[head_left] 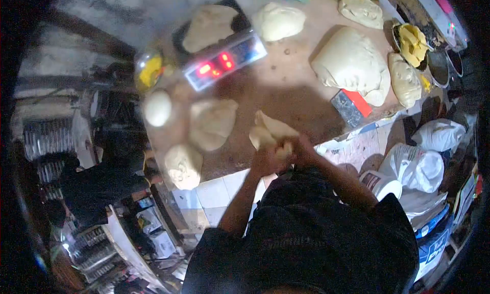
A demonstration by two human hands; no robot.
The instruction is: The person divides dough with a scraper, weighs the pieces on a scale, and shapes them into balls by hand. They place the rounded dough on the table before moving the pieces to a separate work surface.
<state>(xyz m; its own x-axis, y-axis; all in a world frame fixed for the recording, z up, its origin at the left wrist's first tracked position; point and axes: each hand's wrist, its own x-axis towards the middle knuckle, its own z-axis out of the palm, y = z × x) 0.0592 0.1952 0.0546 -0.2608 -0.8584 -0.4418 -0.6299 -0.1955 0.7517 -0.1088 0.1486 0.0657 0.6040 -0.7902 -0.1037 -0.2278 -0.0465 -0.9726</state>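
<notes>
dough piece point(266, 131) in both hands point(270, 159)

1. The bare left hand point(266, 160) is curled, its fingers closed, at the end of a bare left forearm point(244, 197) that stretches forward from a bent elbow.
2. The bare right hand point(300, 148) is curled too (it touches the left one).
3. The right forearm point(337, 179) reaches forward and inward from a dark short sleeve point(388, 212).
</notes>
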